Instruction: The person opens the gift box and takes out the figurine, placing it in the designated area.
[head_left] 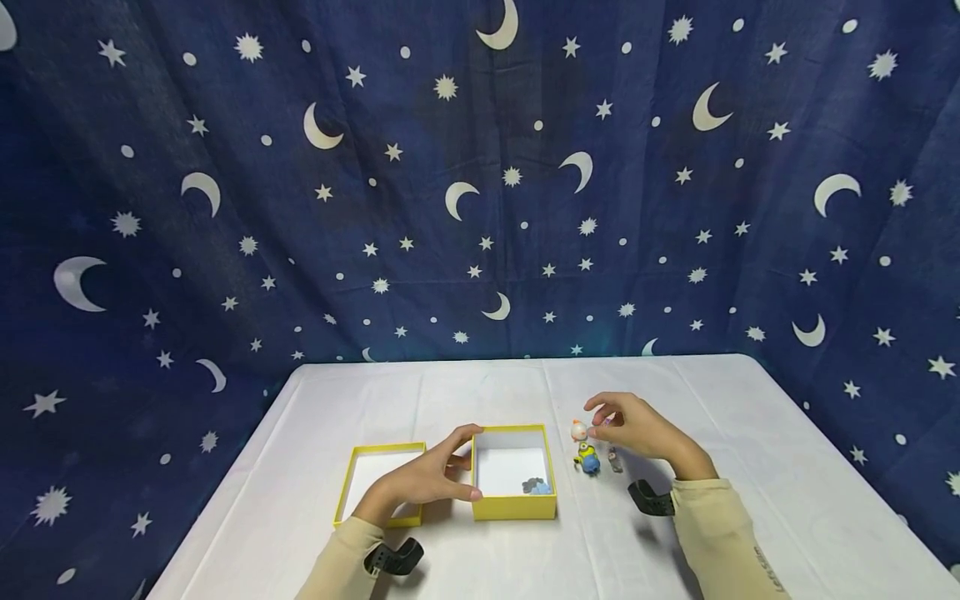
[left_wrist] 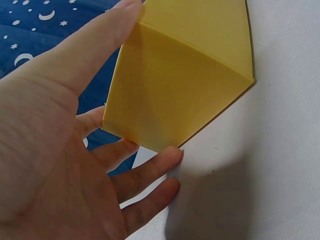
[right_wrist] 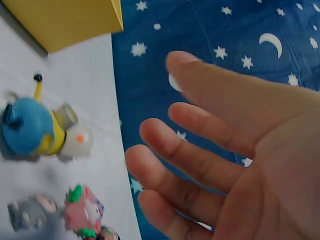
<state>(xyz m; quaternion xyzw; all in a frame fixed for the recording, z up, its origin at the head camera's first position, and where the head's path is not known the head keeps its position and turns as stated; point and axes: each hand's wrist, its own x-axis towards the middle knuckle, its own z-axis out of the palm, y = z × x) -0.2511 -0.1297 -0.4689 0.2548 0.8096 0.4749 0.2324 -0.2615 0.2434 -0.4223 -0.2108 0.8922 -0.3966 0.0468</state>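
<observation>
My left hand holds the left side of an open yellow box with a white inside, thumb near the front corner and fingers toward the back. In the left wrist view, the fingers spread along the box's yellow wall. A grey and a light blue small item lie inside the box. My right hand hovers over small toy figures, its fingers loosely bent with nothing between them. Below it are a yellow and blue Minion figure, a white figure, a grey figure and a pink-green figure.
Left of the box lies a yellow-edged white lid, partly behind my left forearm. A white cloth covers the table. Behind it hangs a dark blue curtain with moons and stars. Each wrist wears a black band.
</observation>
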